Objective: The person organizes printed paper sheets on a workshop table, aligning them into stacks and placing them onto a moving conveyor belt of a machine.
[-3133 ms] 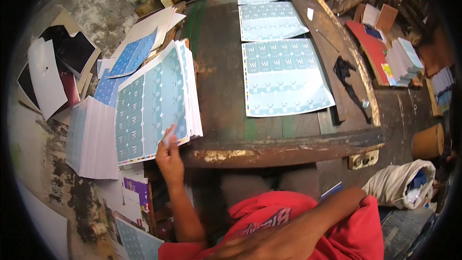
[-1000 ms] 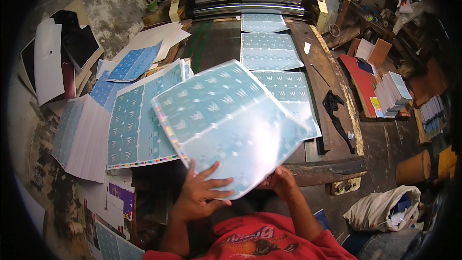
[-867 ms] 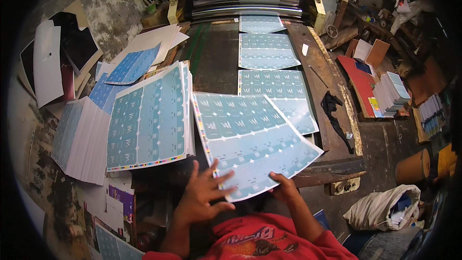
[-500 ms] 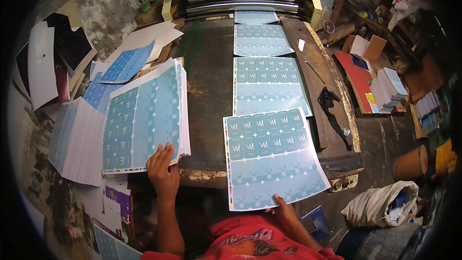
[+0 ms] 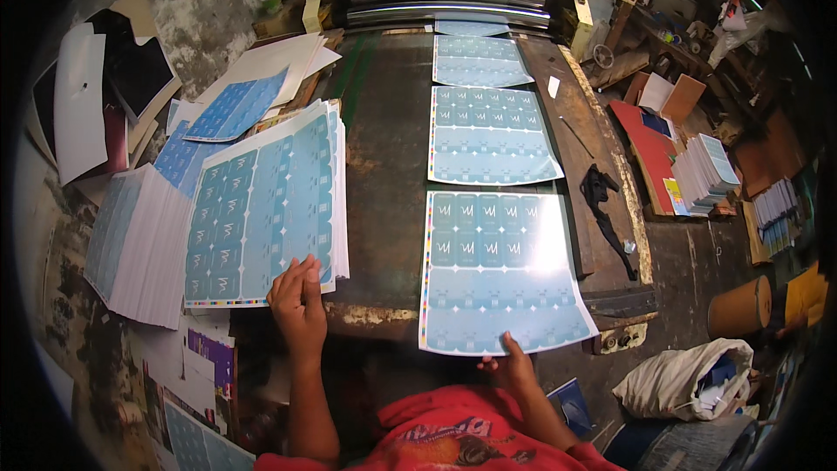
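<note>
My right hand (image 5: 514,368) pinches the near edge of a light-blue printed sheet (image 5: 497,283), its thumb on top and fingers below. Bright glare covers the sheet's upper right part, and its near edge reaches past the table's front. Beyond it, more such sheets (image 5: 493,135) lie in a row leading to the machine's rollers (image 5: 449,13). My left hand (image 5: 299,305) rests at the near right corner of a thick stack of printed sheets (image 5: 261,209). Its fingers lie extended against the corner and hold no separate sheet that I can see.
Another pile of sheets (image 5: 131,244) leans left of the stack. On the table's right lie a black cloth strip (image 5: 602,209) and a thin rod (image 5: 575,135). A white sack (image 5: 684,379) and a brown cylinder (image 5: 739,307) stand at the lower right; paper bundles (image 5: 704,170) sit behind them.
The sheet in my right hand has moved away from me and flattened, no longer overlapping the sheet beyond. My left hand's fingers have drawn closer together at the stack's corner. The view has shifted slightly.
</note>
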Motion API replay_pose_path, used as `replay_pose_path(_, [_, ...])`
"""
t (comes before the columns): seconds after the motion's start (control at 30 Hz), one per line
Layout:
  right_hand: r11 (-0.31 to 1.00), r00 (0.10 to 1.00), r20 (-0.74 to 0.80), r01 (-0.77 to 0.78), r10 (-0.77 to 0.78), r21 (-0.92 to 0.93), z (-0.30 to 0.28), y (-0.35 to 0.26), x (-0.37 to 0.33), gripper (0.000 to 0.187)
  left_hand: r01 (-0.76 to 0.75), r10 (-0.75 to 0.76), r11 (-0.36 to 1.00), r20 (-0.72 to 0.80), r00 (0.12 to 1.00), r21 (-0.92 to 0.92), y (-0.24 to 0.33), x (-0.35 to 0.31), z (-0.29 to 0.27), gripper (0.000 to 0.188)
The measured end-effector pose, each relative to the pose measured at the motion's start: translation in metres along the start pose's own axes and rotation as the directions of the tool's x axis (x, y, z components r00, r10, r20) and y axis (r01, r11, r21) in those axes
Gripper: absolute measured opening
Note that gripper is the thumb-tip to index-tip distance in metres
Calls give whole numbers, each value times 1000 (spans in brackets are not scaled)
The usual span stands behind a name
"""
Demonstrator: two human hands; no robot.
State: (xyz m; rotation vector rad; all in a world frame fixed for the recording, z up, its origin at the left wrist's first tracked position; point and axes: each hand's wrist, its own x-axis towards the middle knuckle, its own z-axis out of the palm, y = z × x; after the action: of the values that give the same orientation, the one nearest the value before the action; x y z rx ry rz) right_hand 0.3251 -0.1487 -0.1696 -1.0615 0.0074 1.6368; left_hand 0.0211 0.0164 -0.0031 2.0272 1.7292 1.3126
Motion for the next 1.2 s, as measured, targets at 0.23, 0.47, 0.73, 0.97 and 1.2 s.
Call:
replay_pose_path(0.23, [993, 995, 7, 100, -100, 63, 20, -28, 30, 52, -67, 70, 992, -20, 997, 106, -1, -5, 5, 28])
replay_pose_path(0.47, [972, 980, -6, 199, -200, 128, 37, -39, 59, 44, 176, -176, 961, 22, 984, -215, -11, -6, -6, 29])
replay_pose_path(0.73, [944, 943, -141, 315, -301, 100, 55, -32, 65, 50, 26, -34, 988, -52, 998, -155, 13, -9, -22, 23])
replay_pose_path(0.97, [960, 874, 409, 277, -263, 27, 82, -66, 10, 65, -330, 434, 898, 476, 765, -289, 49, -20, -22, 21])
replay_pose_path(1.2, [990, 975, 183, 134, -126, -33, 50, -48, 7, 40, -437, 470, 880, 480, 741, -187, 59, -24, -12, 47])
